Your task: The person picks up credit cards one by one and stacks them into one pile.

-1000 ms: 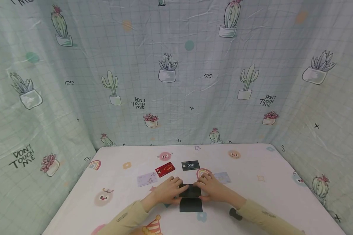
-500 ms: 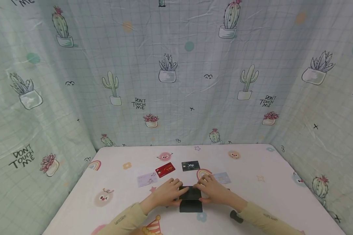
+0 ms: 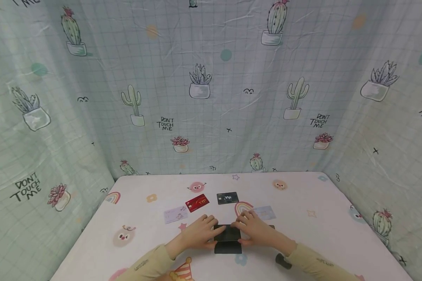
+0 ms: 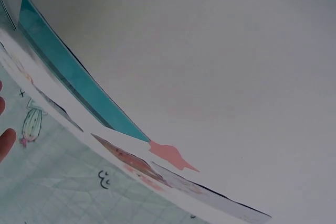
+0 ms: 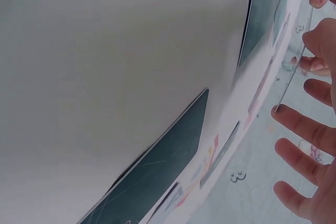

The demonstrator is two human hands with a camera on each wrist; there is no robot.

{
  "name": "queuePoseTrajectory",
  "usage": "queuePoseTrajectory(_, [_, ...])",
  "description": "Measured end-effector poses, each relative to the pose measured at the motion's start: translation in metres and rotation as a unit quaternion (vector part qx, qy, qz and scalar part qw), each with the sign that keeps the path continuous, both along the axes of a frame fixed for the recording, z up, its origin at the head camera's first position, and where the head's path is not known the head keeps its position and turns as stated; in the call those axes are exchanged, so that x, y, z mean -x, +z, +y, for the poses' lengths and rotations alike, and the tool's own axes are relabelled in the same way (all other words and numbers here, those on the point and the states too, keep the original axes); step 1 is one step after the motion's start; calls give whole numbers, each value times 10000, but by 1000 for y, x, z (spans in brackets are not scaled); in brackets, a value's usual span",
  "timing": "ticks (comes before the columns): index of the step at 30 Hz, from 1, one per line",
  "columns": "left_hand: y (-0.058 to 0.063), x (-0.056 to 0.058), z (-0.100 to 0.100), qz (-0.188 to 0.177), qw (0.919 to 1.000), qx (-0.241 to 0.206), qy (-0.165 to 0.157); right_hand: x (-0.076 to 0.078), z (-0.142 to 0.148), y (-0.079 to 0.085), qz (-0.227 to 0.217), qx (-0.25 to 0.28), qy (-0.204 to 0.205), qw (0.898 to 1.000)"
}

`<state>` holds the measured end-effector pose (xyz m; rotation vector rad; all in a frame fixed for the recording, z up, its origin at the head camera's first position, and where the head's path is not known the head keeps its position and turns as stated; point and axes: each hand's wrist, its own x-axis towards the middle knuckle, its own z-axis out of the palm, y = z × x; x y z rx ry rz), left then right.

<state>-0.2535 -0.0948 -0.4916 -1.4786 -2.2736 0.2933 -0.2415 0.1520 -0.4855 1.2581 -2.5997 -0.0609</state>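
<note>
A thin dark card (image 3: 228,233) is held up level between both hands, over the middle front of the table. My left hand (image 3: 198,232) pinches its left edge, and my right hand (image 3: 254,230) has the right edge between thumb and index finger. In the right wrist view the raised card (image 5: 293,77) shows edge-on as a thin line between the fingers. Just below it in the head view lies a black card (image 3: 227,248), partly covered by the held one. Under my left hand lies a teal card (image 4: 79,80); a dark green card (image 5: 163,156) lies under my right.
Farther back on the patterned table lie a red VIP card (image 3: 197,203), a black VIP card (image 3: 227,198), a pale purple card (image 3: 176,214) and a pale blue card (image 3: 265,212). A dark rounded piece (image 3: 283,261) shows at my right wrist. A cactus-print curtain (image 3: 211,136) surrounds the table.
Both hands have drawn the held card slightly toward me, so it covers more of the black card below. Beside my left hand, the bit of teal card has gone out of sight in the head view.
</note>
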Motion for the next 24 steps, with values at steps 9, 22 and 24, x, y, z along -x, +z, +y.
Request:
queuePoseTrajectory(9, [0, -4, -2, -22, 9999, 99, -28, -3, 1, -3, -49, 93, 108, 9999])
queuePoseTrajectory(22, [-6, -9, -6, -140, 9998, -40, -148, -11, -1, -5, -351, 24, -3, 9994])
queuePoseTrajectory(24, [-5, -10, -7, -216, 9996, -90, -135, -11, -1, -6, -246, 56, 62, 9997])
